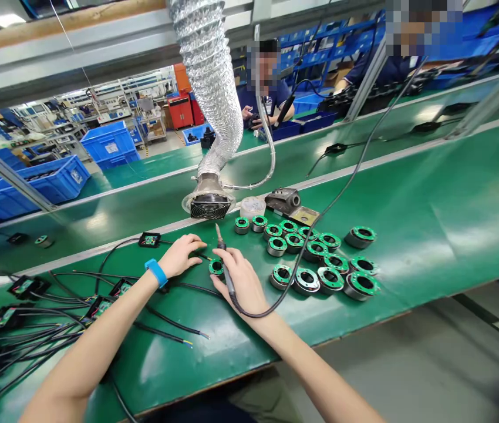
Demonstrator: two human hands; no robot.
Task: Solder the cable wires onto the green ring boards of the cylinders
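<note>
My right hand (244, 282) is closed around a soldering iron (227, 275), whose tip points up and away from me. Its thumb and fingers also lie close to a small ring-shaped green circuit board (216, 267) on the bench. On the other side of that board is my left hand (182, 256), wearing a blue wristband (157, 273). Its curled fingers are around the end of a black cable (201, 255), with the cable's wire end close to the board. Whether a wire touches the board is too small to tell.
Several round metal parts with green ring boards (306, 281) stand to the right. An iron holder (282, 201) and white tub (253, 207) are behind, below an exhaust duct (209, 197). Black cables with open boxes (9, 317) spread left. Two people sit across the bench.
</note>
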